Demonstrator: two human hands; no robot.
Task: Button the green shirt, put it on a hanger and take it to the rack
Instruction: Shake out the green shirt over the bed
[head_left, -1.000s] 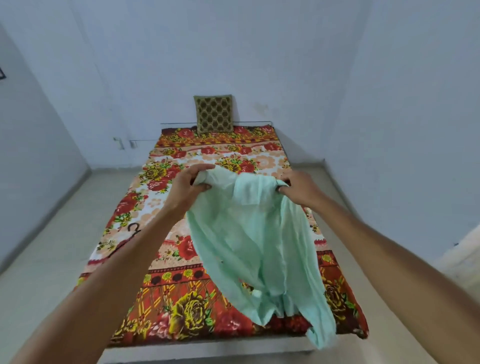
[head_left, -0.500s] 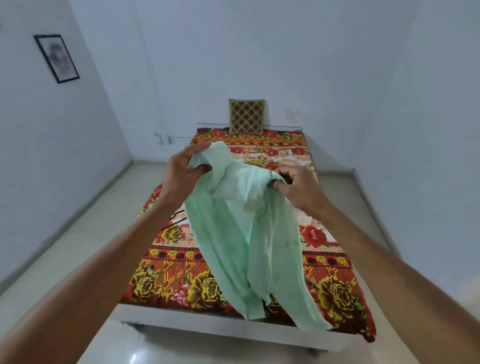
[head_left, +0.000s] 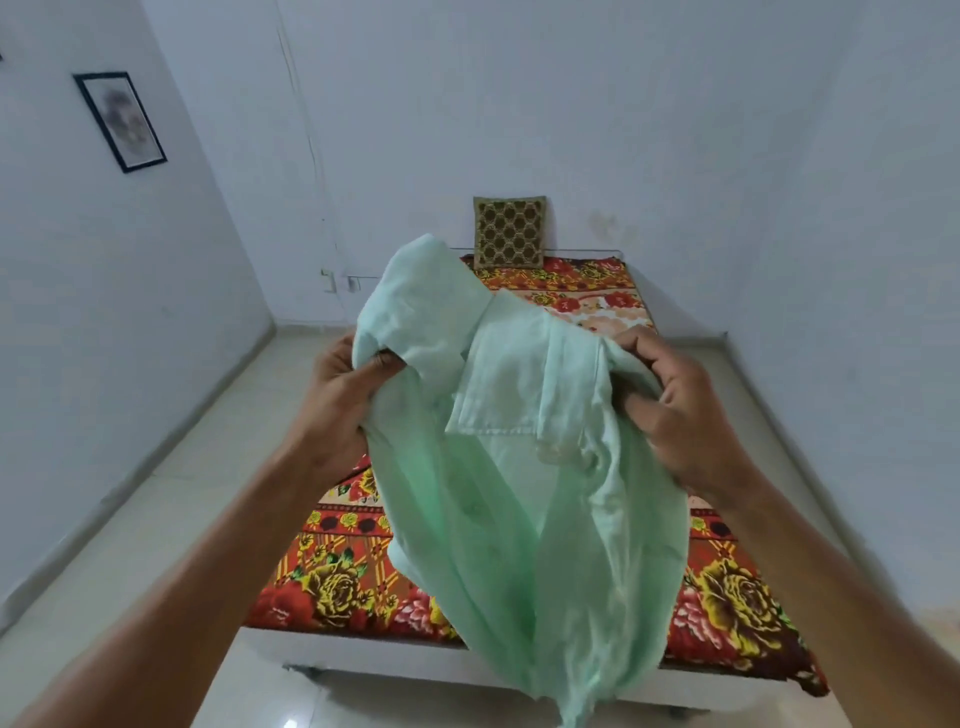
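White-walled room, floral-covered bed (head_left: 737, 592) below, and the green shirt (head_left: 519, 493) hangs in the air above its foot. The left hand (head_left: 337, 400) and the right hand (head_left: 675, 410) each hold a closed grip on the fabric near the collar. Best bet now, I'd say: find both front edges and line them up before the top button.

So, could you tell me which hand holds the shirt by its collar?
The right hand pinches the collar edge of the green shirt; the left hand grips bunched cloth away from it.

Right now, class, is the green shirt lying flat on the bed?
No, both the left hand and the right hand hold the shirt up in the air over the bed.
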